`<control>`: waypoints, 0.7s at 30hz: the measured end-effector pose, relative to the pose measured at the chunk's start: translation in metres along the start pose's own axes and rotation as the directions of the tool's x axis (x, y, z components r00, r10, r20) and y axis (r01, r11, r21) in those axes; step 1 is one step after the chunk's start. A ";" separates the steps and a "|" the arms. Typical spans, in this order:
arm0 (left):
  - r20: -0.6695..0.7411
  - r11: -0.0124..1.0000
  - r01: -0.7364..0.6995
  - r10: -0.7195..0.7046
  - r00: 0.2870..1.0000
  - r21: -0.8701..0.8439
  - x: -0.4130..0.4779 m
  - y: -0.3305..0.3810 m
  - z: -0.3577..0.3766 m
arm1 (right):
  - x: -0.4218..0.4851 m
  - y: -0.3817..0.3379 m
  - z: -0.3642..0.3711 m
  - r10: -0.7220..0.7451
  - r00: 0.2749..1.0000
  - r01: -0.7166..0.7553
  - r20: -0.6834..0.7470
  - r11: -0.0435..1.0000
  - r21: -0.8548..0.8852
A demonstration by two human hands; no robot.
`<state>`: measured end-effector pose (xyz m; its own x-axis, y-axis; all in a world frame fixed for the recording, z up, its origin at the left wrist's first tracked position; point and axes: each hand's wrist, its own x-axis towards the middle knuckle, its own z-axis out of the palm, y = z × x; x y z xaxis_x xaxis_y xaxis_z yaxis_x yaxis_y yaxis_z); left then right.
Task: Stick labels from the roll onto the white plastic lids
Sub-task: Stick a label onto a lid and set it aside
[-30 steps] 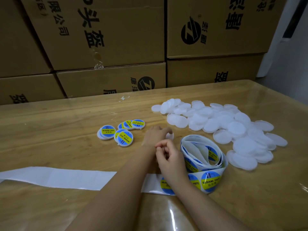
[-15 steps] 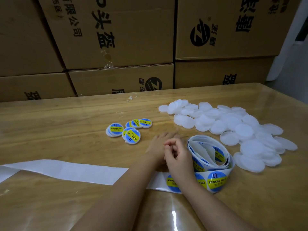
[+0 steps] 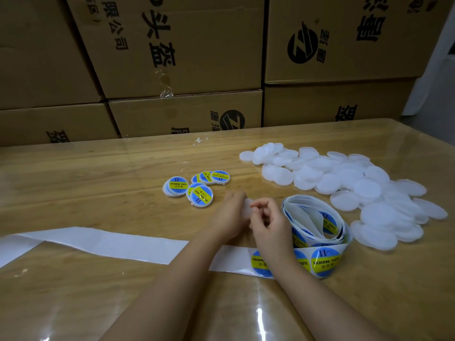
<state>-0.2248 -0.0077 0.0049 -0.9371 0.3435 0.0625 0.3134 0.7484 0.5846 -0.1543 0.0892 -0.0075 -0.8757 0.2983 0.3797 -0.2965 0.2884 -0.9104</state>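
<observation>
Several "SOLDERING PASTE" labels [image 3: 325, 263]

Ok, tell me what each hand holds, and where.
The left hand grips a white lid by its left edge. The right hand touches its right edge with curled fingers; whether it holds a label is unclear.

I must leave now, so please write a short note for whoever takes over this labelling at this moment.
Left hand holds one round white plastic lid; right hand curls beside it, what it pinches is hidden.
Done: a few labelled lids lie left of the hands.
Left: large pile of plain white lids on the right; blue-and-yellow label roll by the right wrist.
</observation>
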 end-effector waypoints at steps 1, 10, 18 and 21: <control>-0.041 1.000 0.002 -0.003 0.999 -0.017 -0.009 0.000 0.000 | 0.000 0.000 0.000 -0.002 1.000 0.002 -0.011 1.000 0.009; -0.285 0.940 -0.005 0.108 0.952 0.341 -0.069 0.004 0.023 | -0.001 0.000 0.001 -0.065 0.997 0.066 -0.044 0.998 0.007; -0.291 0.989 0.129 -0.143 0.946 -0.067 -0.070 -0.017 0.010 | -0.009 -0.003 -0.001 -0.186 0.983 0.185 -0.002 0.977 -0.105; -0.282 0.983 0.131 -0.163 0.945 -0.128 -0.077 -0.027 0.003 | -0.013 -0.008 -0.001 -0.263 0.964 0.267 0.045 0.949 -0.169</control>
<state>-0.1606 -0.0530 -0.0178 -0.9804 0.0429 0.1925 0.1657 0.7083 0.6861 -0.1399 0.0839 -0.0052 -0.7830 0.1705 0.5982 -0.4507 0.5073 -0.7345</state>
